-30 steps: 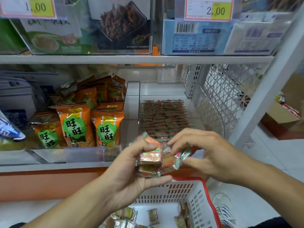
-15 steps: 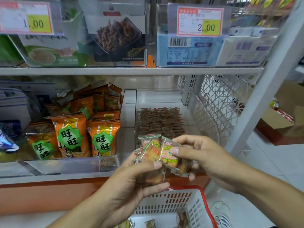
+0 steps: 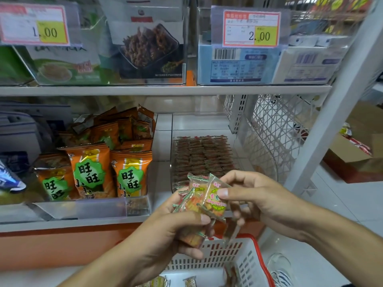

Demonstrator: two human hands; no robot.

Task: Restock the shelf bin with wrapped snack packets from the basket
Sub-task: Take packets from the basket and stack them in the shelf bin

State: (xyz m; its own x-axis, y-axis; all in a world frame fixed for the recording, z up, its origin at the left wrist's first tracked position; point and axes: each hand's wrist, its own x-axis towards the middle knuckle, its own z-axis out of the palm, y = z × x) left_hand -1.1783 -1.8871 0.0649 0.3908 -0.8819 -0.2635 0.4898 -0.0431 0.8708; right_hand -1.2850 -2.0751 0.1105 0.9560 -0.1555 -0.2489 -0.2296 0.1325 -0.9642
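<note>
Taking the clear shelf bin [image 3: 238,146] as the landmark: far to its left, a blue-and-white wrapper [image 3: 10,181] is cut off by the frame edge, and the grey goods behind it are too blurred to name. Nearer the bin's left stand glossy orange snack bags [image 3: 107,168] with green scalloped labels, upright behind a clear plastic shelf lip [image 3: 83,208] that hides their bottoms. Above the bin, two price tags [image 3: 250,26] read 1.00 and 2.00; their smaller print is illegible.

The left hand [image 3: 165,230] is in front of and below the bin, thumb and fingers curled round a fanned bunch of wrapped snack packets [image 3: 194,206], crinkly clear film with zigzag green ends over orange contents. The hand covers the lower half of the bunch. The bin itself is rigid and see-through, its floor lined with flat rows of small dark-red packets [image 3: 201,154] seen through the front wall; its near edge is hidden by the held bunch.

The right hand [image 3: 255,201] is just right of the bunch, thumb and forefinger pinching the front packet [image 3: 215,199], which bears a round green-and-pink label; the other fingers are loosely curled beneath. Below the bin, the white slotted plastic basket [image 3: 246,264] with a red rim is cut off at the bottom edge, a few more packets lying in it. Right of the bin is a white lattice panel [image 3: 277,129], and further right a cardboard box [image 3: 356,156] on the floor.
</note>
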